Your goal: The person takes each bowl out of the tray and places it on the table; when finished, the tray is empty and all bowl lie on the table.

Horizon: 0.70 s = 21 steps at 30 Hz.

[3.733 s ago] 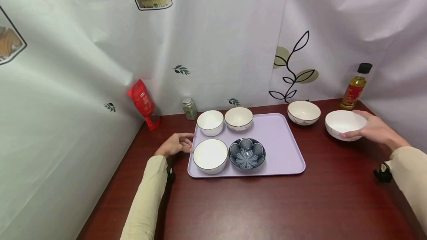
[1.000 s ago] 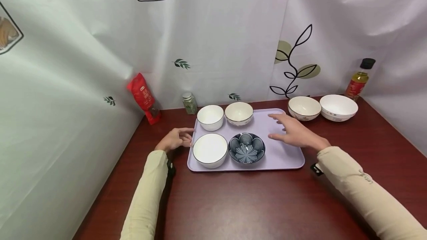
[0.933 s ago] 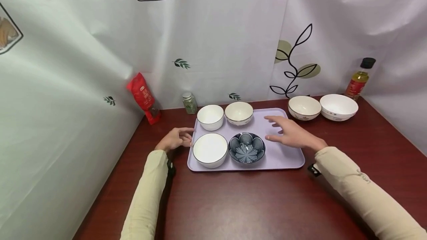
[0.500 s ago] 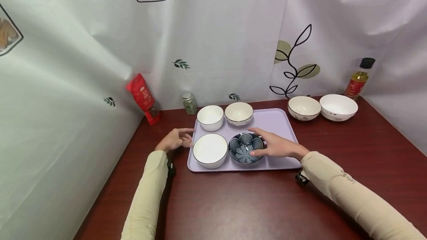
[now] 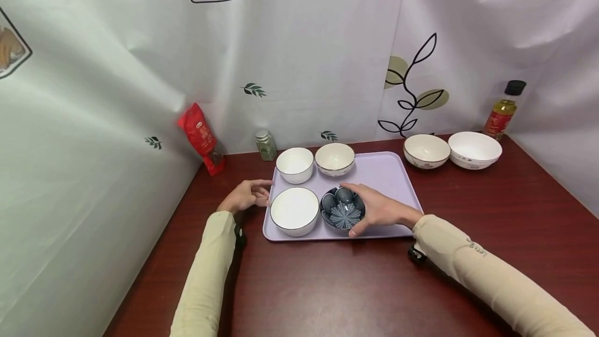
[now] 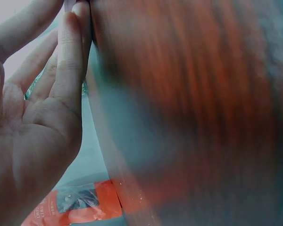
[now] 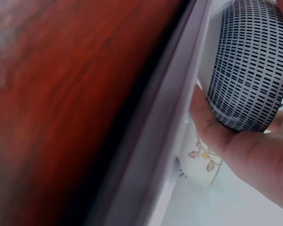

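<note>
In the head view, a dark blue patterned bowl (image 5: 344, 215) stands on the lilac tray (image 5: 383, 186). My right hand (image 5: 378, 208) spans its right side, thumb on the near side and fingers at the far rim. The right wrist view shows the dashed outside of that bowl (image 7: 252, 66) with my right hand's fingers (image 7: 210, 125) curled against it. At the tray's left edge rests my left hand (image 5: 245, 195), fingertips touching the rim. A large white bowl (image 5: 295, 212), a small white bowl (image 5: 295, 165) and a cream bowl (image 5: 335, 159) also stand on the tray.
Right of the tray, a cream bowl (image 5: 426, 151) stands beside a white bowl (image 5: 474, 150). Behind them is an oil bottle (image 5: 503, 111). A red packet (image 5: 202, 139) leans on the left wall; a spice jar (image 5: 265, 145) stands behind the tray.
My right hand set the white bowl down beside the cream bowl at the right. It then moved left over the tray to the dark blue bowl. My left hand stayed put.
</note>
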Each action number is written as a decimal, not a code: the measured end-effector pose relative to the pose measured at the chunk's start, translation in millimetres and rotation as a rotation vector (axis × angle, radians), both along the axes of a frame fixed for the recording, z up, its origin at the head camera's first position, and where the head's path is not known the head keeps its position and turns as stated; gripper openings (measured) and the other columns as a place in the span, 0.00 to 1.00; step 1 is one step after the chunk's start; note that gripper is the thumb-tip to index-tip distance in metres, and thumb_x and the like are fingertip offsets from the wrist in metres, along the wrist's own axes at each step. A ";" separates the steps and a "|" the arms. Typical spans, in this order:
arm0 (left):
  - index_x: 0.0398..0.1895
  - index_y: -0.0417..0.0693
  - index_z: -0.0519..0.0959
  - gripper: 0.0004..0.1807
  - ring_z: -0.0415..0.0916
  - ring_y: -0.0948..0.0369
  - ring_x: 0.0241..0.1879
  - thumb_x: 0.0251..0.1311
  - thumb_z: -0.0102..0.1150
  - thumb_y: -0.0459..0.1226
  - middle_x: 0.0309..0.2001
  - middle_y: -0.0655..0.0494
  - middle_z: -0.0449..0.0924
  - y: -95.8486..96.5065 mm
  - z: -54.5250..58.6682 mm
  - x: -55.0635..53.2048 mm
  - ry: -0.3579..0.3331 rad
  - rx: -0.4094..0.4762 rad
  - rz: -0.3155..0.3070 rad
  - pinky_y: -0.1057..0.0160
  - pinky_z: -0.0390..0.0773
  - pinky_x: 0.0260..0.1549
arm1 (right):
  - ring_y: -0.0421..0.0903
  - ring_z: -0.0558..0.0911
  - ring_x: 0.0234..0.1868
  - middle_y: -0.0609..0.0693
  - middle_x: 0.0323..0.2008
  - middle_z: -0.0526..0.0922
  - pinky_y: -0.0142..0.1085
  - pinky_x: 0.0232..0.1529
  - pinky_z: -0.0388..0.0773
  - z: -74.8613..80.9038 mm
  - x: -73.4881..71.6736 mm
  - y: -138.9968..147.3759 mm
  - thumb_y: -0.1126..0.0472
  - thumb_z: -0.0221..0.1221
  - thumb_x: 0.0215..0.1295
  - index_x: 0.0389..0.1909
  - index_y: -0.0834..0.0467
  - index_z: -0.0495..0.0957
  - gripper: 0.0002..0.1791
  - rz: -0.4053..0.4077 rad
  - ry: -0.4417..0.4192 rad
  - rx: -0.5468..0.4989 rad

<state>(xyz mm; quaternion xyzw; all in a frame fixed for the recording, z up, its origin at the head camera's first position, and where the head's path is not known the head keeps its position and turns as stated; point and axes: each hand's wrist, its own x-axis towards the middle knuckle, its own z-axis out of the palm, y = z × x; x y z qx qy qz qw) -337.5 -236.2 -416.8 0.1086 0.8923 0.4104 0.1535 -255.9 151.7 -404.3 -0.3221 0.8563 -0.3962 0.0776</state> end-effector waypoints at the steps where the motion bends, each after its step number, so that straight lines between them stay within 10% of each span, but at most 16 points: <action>1: 0.69 0.42 0.72 0.36 0.83 0.62 0.41 0.54 0.70 0.28 0.44 0.42 0.84 -0.3 -0.4 -0.1 0.001 -0.002 0.003 0.63 0.84 0.48 | 0.67 0.67 0.70 0.69 0.68 0.69 0.62 0.72 0.59 -0.2 0.2 -0.4 0.54 0.81 0.34 0.73 0.72 0.56 0.65 -0.010 -0.002 0.000; 21: 0.68 0.39 0.72 0.35 0.84 0.57 0.42 0.55 0.69 0.27 0.45 0.39 0.84 4.6 12.1 10.8 -0.014 0.011 0.002 0.62 0.83 0.49 | 0.52 0.76 0.60 0.53 0.58 0.81 0.44 0.66 0.68 11.3 6.8 44.0 0.52 0.83 0.27 0.69 0.60 0.65 0.61 -0.048 -0.016 -0.005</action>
